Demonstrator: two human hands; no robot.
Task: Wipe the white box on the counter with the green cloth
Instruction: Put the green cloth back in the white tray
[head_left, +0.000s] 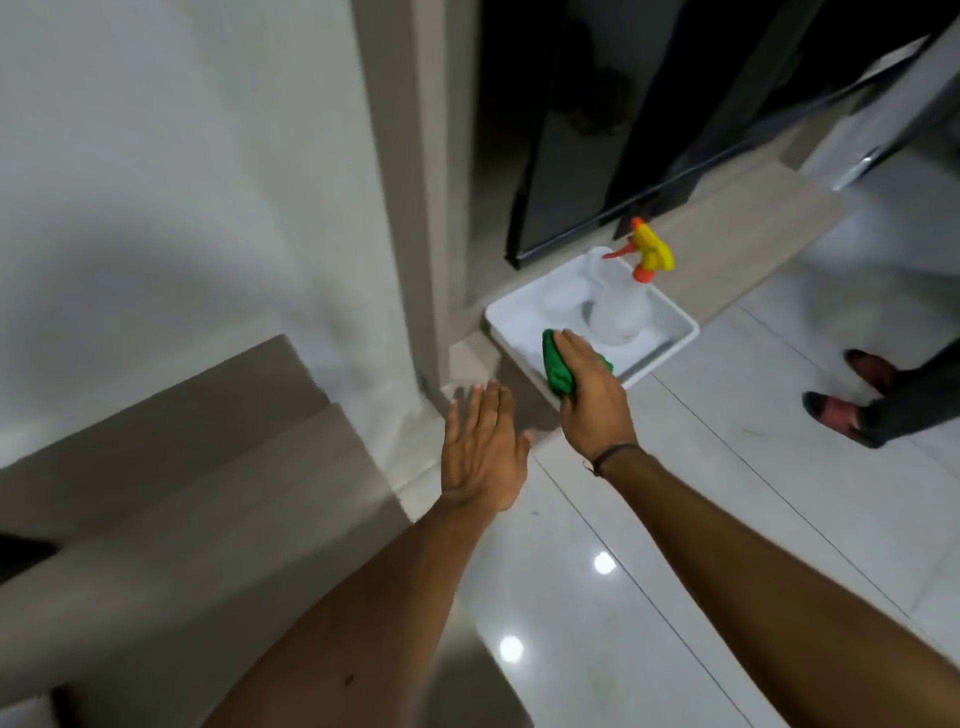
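A white box (670, 340), a shallow open tray, sits on the floor by a wall corner. The green cloth (556, 371) lies bunched over its near rim, under my right hand (592, 395), which grips it from above. My left hand (480, 447) hovers flat with fingers apart just left of the box, holding nothing. A clear spray bottle (621, 306) with a yellow and orange trigger head stands inside the box.
Grey stair steps (208, 467) descend at the left beside a white wall. A dark glass door (597, 156) stands behind the box. Another person's feet in sandals (841, 410) stand on the glossy white tiles at the right.
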